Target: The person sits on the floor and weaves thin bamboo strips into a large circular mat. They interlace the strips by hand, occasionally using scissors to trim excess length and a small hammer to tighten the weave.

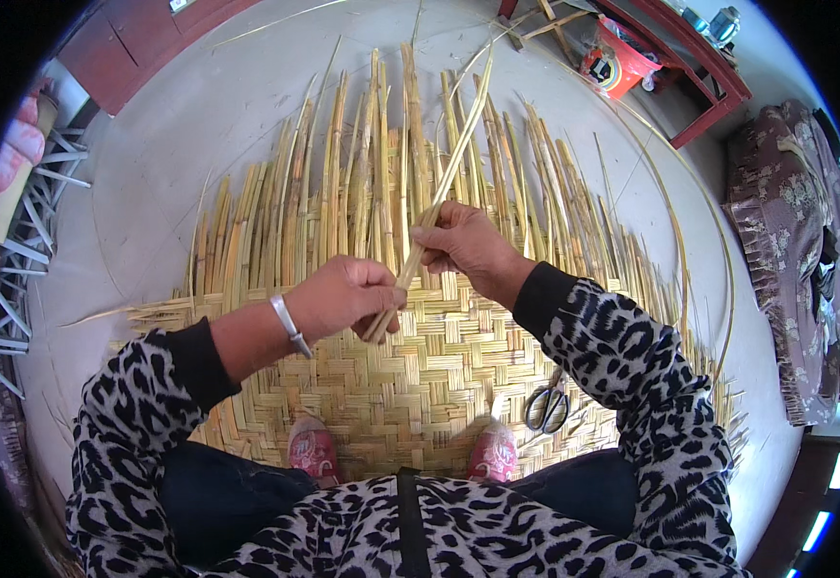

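Left hand point(343, 294) closed round the lower end of a bamboo strip bundle point(439, 193) at frame centre, right hand point(463, 241) pinching it higher. Beneath, woven bamboo mat point(420, 376) on pale concrete floor point(179, 144); scissors point(547, 405) lower right, red bucket point(617, 63) upper right.
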`<state>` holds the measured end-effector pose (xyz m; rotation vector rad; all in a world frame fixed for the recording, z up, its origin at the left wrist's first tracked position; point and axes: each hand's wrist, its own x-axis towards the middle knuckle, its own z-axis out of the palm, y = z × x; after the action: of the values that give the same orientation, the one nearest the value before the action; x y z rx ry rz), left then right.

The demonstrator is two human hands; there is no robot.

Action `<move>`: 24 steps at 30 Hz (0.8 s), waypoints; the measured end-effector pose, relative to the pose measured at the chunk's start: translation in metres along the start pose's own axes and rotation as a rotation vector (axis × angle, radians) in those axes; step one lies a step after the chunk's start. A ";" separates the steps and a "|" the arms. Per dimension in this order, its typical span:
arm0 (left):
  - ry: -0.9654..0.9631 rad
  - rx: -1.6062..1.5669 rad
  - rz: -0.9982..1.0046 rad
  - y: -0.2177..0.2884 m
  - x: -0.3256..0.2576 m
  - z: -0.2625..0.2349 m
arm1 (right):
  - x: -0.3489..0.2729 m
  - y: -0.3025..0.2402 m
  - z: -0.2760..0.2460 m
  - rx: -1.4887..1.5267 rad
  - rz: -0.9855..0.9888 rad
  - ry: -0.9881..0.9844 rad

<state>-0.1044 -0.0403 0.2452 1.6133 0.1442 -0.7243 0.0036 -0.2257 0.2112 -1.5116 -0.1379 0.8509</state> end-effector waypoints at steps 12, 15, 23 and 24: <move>-0.165 -0.047 -0.038 0.005 -0.049 0.007 | 0.016 0.020 -0.023 0.008 0.113 -0.108; -0.280 -0.041 -0.031 0.001 -0.057 0.004 | 0.023 0.024 -0.026 0.002 0.138 -0.114; -0.263 -0.104 -0.092 -0.021 -0.061 -0.009 | 0.033 0.026 -0.027 -0.024 0.113 -0.107; -0.268 -0.126 -0.081 -0.026 -0.060 -0.010 | 0.034 0.026 -0.027 -0.017 0.119 -0.091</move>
<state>-0.1608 -0.0073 0.2550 1.3827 0.0588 -0.9680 0.0329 -0.2328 0.1709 -1.5093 -0.1237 1.0166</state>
